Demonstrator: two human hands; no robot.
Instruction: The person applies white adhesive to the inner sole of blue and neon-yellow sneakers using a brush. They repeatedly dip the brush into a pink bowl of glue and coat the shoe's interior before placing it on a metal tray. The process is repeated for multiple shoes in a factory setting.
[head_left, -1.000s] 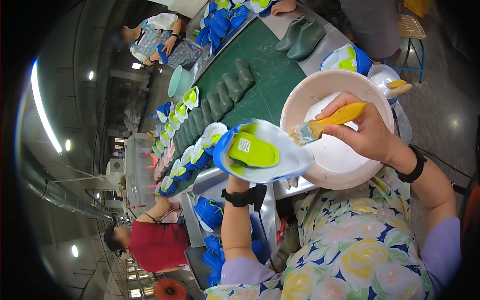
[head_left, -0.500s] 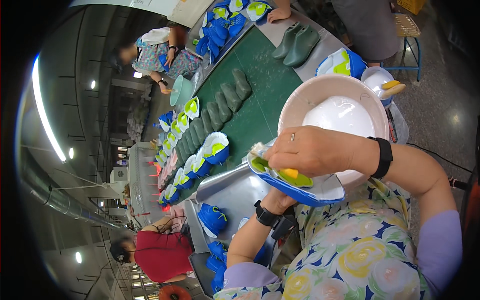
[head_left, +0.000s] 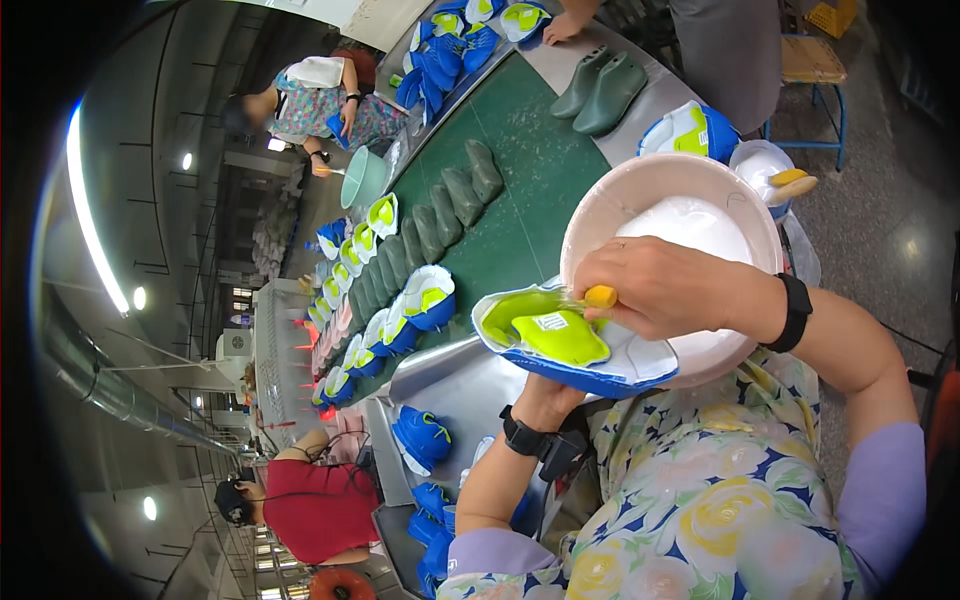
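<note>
My left hand (head_left: 550, 400) supports a blue shoe upper (head_left: 565, 338) from below; most of its fingers are hidden under it. The upper's white inside and lime-green tongue face up. My right hand (head_left: 648, 288) is closed around a brush with a yellow handle (head_left: 601, 297), its bristles blurred over the upper's inner edge. Right behind that hand stands a pale pink basin (head_left: 588, 212) holding white liquid (head_left: 690, 222).
Dark green shoe lasts (head_left: 432, 228) and more blue uppers (head_left: 428, 297) line the green conveyor belt (head_left: 530, 165). Two larger lasts (head_left: 607, 98) stand past the basin. A small pot (head_left: 755, 160) with brushes sits at its right. Loose uppers (head_left: 422, 440) lie at lower left. Co-workers are nearby.
My right hand has drawn the brush rightward from the upper's left end. The upper has tipped so that more of its inside shows.
</note>
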